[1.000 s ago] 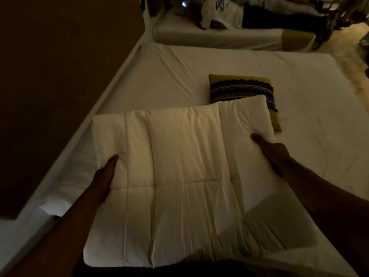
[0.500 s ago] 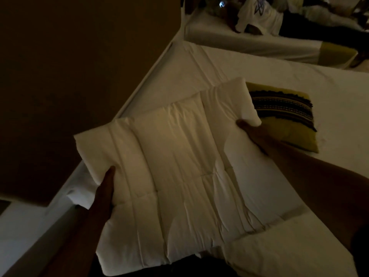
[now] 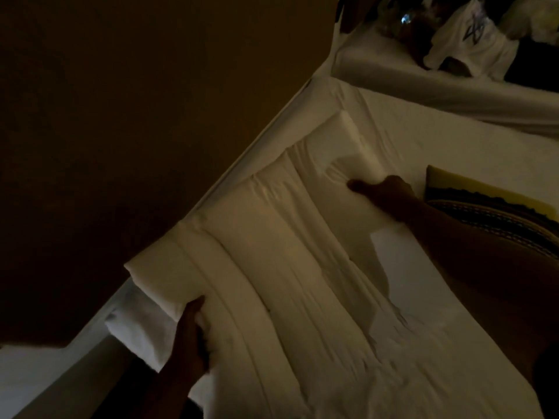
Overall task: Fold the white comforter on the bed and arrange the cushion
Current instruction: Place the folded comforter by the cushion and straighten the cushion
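The folded white comforter (image 3: pixel 281 255) lies as a thick quilted pad along the left side of the bed (image 3: pixel 453 140), close to the dark wall. My left hand (image 3: pixel 190 337) grips its near left edge, fingers curled around the fold. My right hand (image 3: pixel 384 192) holds its far right edge, thumb on top. The cushion (image 3: pixel 490 213), olive green with dark patterned stripes, rests on the sheet just right of my right forearm, partly cut off by the frame edge.
A dark brown wall (image 3: pixel 121 116) runs along the bed's left side. A second bed (image 3: pixel 423 83) stands beyond, with a person in a white shirt (image 3: pixel 472 43) lying on it. The room is dim.
Both hands have carried the folded comforter left and farther up the bed toward the wall. It has turned diagonally and now sits clear of the cushion.
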Action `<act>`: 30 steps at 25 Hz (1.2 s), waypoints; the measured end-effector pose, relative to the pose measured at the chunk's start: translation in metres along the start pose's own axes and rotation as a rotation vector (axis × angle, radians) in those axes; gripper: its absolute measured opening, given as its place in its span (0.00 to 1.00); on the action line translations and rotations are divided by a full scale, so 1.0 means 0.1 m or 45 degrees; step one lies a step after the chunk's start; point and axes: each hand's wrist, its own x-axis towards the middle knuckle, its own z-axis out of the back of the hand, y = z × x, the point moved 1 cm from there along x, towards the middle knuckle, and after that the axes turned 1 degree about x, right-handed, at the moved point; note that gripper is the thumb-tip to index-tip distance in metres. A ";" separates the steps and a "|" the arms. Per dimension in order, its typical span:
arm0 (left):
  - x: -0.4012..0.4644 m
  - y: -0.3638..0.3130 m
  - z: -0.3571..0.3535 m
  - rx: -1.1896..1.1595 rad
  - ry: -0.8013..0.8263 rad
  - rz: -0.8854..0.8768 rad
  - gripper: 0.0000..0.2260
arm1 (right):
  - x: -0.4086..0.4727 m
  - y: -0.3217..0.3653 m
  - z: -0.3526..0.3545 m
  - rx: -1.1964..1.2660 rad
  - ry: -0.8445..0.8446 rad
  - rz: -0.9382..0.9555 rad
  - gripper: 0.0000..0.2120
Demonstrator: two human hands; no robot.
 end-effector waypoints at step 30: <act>3.14 -1.28 -0.50 -0.235 -0.060 -0.147 0.32 | 1.34 -0.13 -3.39 -0.717 0.007 0.658 0.35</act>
